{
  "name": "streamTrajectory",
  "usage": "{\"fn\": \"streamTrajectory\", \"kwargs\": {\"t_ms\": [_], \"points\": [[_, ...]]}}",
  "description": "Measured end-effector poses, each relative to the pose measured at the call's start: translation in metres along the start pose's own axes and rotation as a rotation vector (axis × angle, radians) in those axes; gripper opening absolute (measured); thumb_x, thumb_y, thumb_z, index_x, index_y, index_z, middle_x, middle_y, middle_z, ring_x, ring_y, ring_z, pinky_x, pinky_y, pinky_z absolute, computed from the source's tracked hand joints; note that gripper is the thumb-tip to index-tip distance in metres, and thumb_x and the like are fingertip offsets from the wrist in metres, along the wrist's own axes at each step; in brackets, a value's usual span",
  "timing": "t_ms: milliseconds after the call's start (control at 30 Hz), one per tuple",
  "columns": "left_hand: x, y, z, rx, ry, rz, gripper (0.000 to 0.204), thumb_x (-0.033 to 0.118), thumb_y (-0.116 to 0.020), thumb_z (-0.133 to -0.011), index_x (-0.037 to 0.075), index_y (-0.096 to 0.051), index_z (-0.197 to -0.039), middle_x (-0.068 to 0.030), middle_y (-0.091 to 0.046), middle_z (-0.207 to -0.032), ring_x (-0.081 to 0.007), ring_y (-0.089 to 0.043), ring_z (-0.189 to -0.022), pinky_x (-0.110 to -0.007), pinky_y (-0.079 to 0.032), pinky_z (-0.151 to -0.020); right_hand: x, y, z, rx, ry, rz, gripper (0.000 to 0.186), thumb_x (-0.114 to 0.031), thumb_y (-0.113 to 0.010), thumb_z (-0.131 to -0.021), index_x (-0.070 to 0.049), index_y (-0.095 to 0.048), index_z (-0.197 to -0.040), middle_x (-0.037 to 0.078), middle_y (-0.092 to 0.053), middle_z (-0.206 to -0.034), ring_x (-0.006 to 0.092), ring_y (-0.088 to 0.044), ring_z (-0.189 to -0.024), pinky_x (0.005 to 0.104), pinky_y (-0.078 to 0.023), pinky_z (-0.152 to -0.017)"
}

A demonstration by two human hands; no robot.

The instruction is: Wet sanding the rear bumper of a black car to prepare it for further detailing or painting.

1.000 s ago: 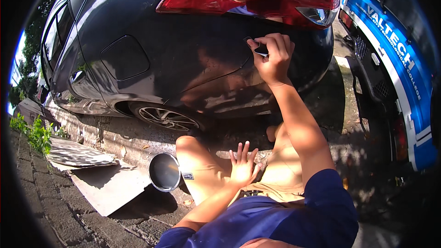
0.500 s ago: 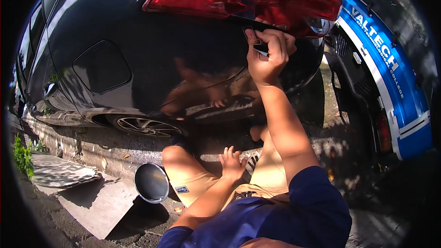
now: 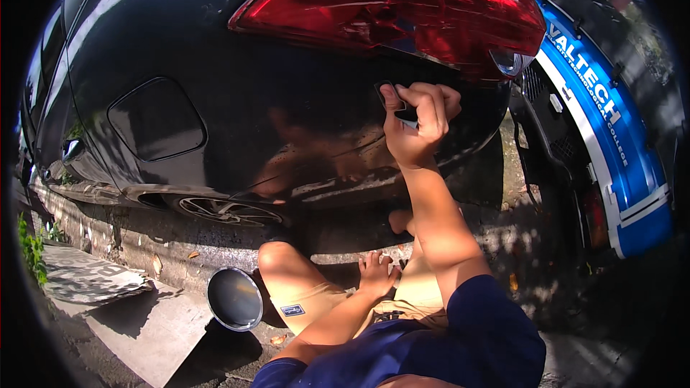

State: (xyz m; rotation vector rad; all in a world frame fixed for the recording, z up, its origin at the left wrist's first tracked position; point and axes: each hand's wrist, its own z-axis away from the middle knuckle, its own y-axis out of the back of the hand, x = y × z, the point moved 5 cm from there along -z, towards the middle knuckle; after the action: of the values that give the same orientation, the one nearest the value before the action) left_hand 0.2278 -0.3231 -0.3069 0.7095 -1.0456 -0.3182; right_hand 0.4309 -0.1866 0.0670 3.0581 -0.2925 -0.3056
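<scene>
My right hand [image 3: 420,118] is raised to the black car's rear panel [image 3: 287,86], a little below the red tail light [image 3: 402,14]. Its thumb and fingers pinch a small folded dark sheet [image 3: 382,90], which may be sandpaper. The sheet's face against the paint is hidden. Over my lap, between the knees, my left hand [image 3: 376,275] has its fingers apart and holds nothing.
A round dark bucket [image 3: 236,299] stands left of my knee, beside flat board pieces [image 3: 154,327] on the ground. The car's wheel [image 3: 226,210] is ahead to the left. At right is another vehicle's bumper with a blue-and-white panel [image 3: 611,108].
My right hand has moved down the panel, farther from the tail light, still pinching the sheet. My left hand sits slightly lower and more to the right. The whole view has shifted a little.
</scene>
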Motion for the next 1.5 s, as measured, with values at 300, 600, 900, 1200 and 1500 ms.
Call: {"fn": "streamTrajectory", "kwargs": {"t_ms": [300,600,900,1200,1500], "points": [[0.003,0.003,0.001,-0.036,0.036,0.029,0.050,0.050,-0.057,-0.096,0.011,-0.063,-0.127,-0.0197,-0.049,-0.145,-0.0378,-0.034,-0.145,-0.063,-0.022,-0.117,0.000,0.003,-0.004,-0.015,0.012,-0.009,0.024,-0.009,-0.090,-0.073,-0.013,-0.068,-0.082,0.000,-0.065,-0.077,0.0230,-0.053,-0.081,0.0349,-0.041,-0.079],[0.002,0.004,-0.002,-0.088,0.066,0.064,0.046,0.047,-0.058,-0.095,0.012,-0.063,-0.125,-0.0177,-0.051,-0.140,-0.0353,-0.039,-0.140,-0.059,-0.025,-0.116,0.006,0.007,0.013,-0.091,0.020,0.009,0.028,-0.011,-0.093,-0.068,-0.014,-0.070,-0.084,-0.002,-0.066,-0.079,0.0219,-0.054,-0.082,0.0347,-0.041,-0.080],[-0.003,0.006,-0.004,-0.188,0.137,0.046,0.052,0.048,-0.057,-0.096,0.009,-0.061,-0.130,-0.0197,-0.049,-0.143,-0.0366,-0.039,-0.140,-0.059,-0.026,-0.117,0.012,0.003,0.016,-0.025,0.002,-0.001,0.031,-0.013,-0.094,-0.063,-0.016,-0.072,-0.084,-0.005,-0.068,-0.080,0.0203,-0.053,-0.083,0.0348,-0.037,-0.083],[-0.002,0.007,0.005,-0.252,0.143,0.031,0.054,0.049,-0.059,-0.094,0.011,-0.062,-0.131,-0.0181,-0.050,-0.141,-0.0358,-0.039,-0.140,-0.059,-0.024,-0.117,0.017,0.011,0.013,-0.003,-0.003,0.039,0.031,-0.012,-0.094,-0.062,-0.016,-0.070,-0.081,-0.006,-0.067,-0.083,0.0203,-0.054,-0.084,0.0358,-0.038,-0.084],[-0.006,0.003,-0.003,-0.258,0.237,-0.083,0.058,0.052,-0.055,-0.094,0.009,-0.063,-0.132,-0.0189,-0.050,-0.143,-0.0358,-0.040,-0.138,-0.061,-0.023,-0.117,0.012,-0.001,-0.006,0.110,-0.042,0.017,0.026,-0.014,-0.093,-0.068,-0.016,-0.070,-0.081,-0.004,-0.067,-0.079,0.0222,-0.053,-0.084,0.0370,-0.038,-0.083]]}}
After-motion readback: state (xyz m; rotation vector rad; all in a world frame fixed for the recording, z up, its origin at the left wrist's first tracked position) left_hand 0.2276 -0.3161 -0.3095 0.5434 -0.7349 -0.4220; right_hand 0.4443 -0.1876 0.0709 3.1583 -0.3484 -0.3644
